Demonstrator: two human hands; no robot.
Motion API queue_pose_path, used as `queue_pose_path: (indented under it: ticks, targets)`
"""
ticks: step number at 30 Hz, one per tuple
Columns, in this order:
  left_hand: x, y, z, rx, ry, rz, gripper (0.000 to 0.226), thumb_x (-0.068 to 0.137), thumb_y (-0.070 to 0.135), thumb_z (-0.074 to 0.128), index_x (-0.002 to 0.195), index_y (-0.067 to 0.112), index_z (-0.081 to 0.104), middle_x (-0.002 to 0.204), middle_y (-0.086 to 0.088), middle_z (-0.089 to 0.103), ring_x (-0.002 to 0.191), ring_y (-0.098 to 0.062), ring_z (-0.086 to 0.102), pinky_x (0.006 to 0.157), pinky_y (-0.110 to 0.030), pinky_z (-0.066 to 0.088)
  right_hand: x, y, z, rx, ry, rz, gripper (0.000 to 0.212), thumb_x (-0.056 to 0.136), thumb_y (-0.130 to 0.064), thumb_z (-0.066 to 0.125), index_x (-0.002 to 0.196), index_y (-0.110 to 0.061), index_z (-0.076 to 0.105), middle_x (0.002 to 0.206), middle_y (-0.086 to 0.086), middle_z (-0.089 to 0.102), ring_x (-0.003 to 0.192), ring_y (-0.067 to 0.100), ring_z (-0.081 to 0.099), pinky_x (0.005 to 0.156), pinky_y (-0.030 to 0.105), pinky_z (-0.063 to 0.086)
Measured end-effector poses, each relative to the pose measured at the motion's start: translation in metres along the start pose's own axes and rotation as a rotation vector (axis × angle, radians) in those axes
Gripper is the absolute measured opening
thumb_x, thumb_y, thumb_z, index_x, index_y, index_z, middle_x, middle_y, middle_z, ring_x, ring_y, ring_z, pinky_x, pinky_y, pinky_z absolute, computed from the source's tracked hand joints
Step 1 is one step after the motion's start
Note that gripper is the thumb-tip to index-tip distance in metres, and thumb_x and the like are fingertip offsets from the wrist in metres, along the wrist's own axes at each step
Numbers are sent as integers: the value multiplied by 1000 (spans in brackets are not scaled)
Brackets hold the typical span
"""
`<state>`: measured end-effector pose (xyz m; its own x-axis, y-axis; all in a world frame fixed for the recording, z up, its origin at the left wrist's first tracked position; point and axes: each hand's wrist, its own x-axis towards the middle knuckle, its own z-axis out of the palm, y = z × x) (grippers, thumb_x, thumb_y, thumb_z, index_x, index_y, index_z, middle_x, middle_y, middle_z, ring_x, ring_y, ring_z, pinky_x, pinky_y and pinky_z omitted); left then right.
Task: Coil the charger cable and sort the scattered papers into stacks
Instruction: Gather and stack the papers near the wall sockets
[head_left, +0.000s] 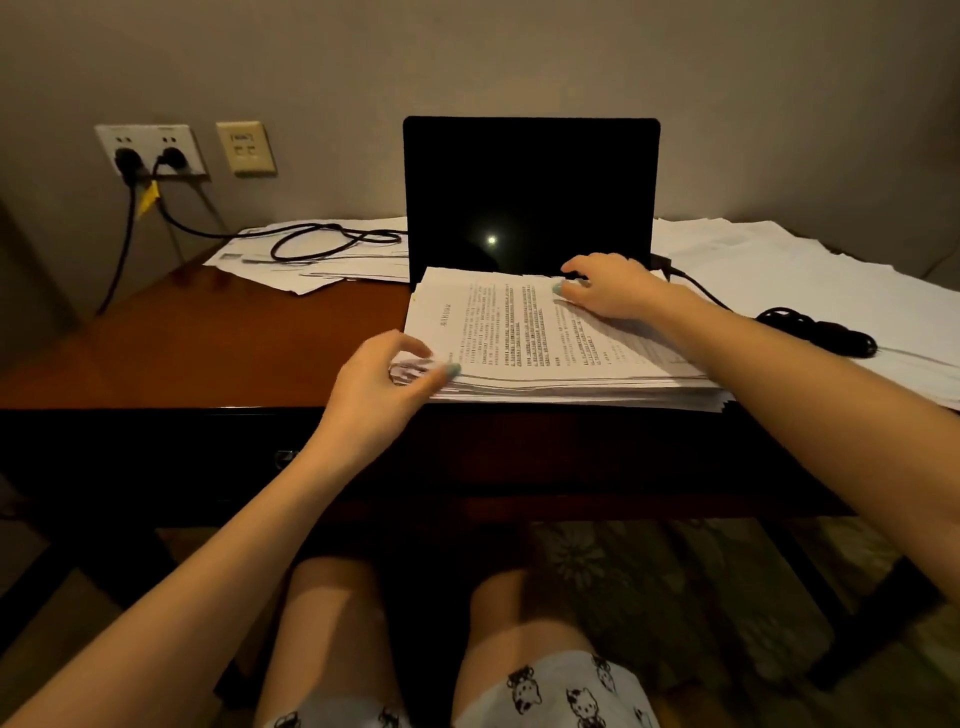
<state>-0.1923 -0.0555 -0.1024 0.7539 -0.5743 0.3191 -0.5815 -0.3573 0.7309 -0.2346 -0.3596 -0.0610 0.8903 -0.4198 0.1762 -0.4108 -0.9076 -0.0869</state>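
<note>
The thick stack of white printed papers (519, 332) lies at the near edge of the brown wooden desk (208, 338), in front of the open black laptop (530, 182). The left hand (379, 384) pinches its near left corner, with the thumb on top and the fingers curled at the edge. The right hand (613, 288) rests on its far right part, fingers relaxed and a little apart. The black charger cable (821, 332) lies coiled on loose white sheets (779, 260) at the right.
</note>
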Motion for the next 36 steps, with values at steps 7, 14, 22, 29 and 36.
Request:
queue_pose_path:
  ticks: [7, 14, 22, 29, 36]
  targets:
    - [14, -42, -38, 334, 213, -92, 35, 95, 43, 52, 119, 18, 56, 120, -1, 55, 117, -20, 47, 92, -36, 45, 22, -62, 0, 140, 43, -221, 44, 99, -41, 47, 130, -10, 55, 125, 9, 61, 105, 22, 58, 82, 29, 42]
    - [96, -113, -100, 448, 191, -235, 33, 95, 38, 56, 122, 19, 55, 126, -4, 58, 120, -24, 49, 98, -44, 47, 80, -177, 3, 236, 24, -422, 30, 96, -31, 57, 118, -12, 65, 118, 6, 65, 101, 18, 59, 86, 27, 45]
    - [179, -181, -117, 473, 231, -228, 35, 96, 38, 53, 124, 18, 56, 128, -5, 57, 120, -22, 50, 95, -40, 45, 171, -251, 51, -15, -40, -448, 41, 97, -31, 51, 121, 0, 59, 125, 19, 60, 117, 34, 53, 96, 39, 43]
    - [238, -216, -125, 386, -43, -92, 55, 91, 59, 48, 134, 25, 54, 140, 3, 52, 126, -15, 48, 103, -35, 41, 237, -260, 82, -119, -127, -373, 36, 95, -37, 51, 112, -7, 59, 117, 16, 60, 108, 32, 55, 81, 36, 44]
    - [292, -250, -135, 617, 55, -115, 47, 101, 41, 40, 139, 15, 49, 147, -8, 43, 139, -26, 34, 112, -48, 30, 221, -267, 89, -308, 63, -537, 21, 96, -6, 36, 108, -6, 53, 106, 16, 60, 97, 34, 59, 66, 34, 33]
